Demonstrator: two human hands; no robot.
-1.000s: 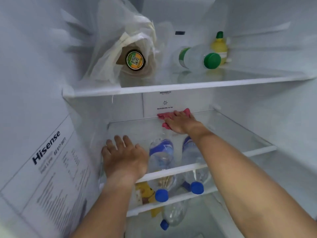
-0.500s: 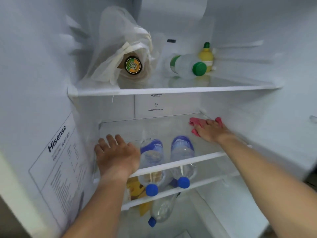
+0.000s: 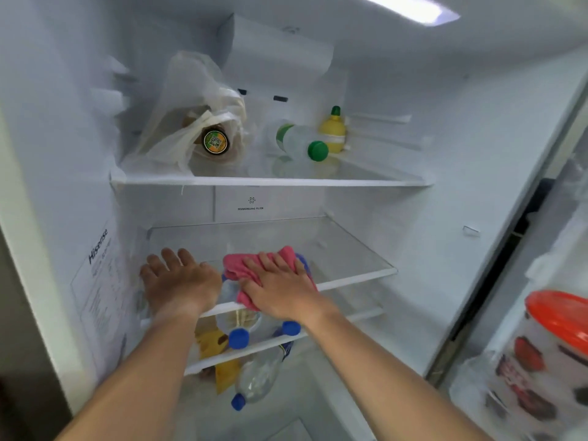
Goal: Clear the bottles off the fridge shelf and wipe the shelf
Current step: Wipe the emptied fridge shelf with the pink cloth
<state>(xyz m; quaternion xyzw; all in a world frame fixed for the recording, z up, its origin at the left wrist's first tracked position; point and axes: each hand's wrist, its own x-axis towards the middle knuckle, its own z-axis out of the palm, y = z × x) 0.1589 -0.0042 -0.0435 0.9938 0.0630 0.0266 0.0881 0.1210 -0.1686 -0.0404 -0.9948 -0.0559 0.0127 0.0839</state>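
Note:
My right hand [image 3: 280, 286] lies flat on a pink cloth [image 3: 237, 265], pressing it onto the middle glass shelf [image 3: 350, 249] near its front edge. My left hand [image 3: 178, 281] rests palm down, fingers straight, on the left front of the same shelf. Through the glass I see two clear bottles with blue caps [image 3: 238, 338] lying on the shelf below. A third blue-capped bottle [image 3: 254, 381] lies lower still.
The top shelf [image 3: 273, 180] holds a plastic bag with a jar [image 3: 203, 135], a lying green-capped bottle [image 3: 302, 144] and a yellow lemon-shaped bottle [image 3: 333, 132]. Yellow packets [image 3: 213, 343] sit beside the lower bottles. A red-lidded tub [image 3: 550, 354] stands in the door at right.
My right hand slid the pink cloth from the shelf's back right to its front middle, close to my left hand. The left hand stayed in place.

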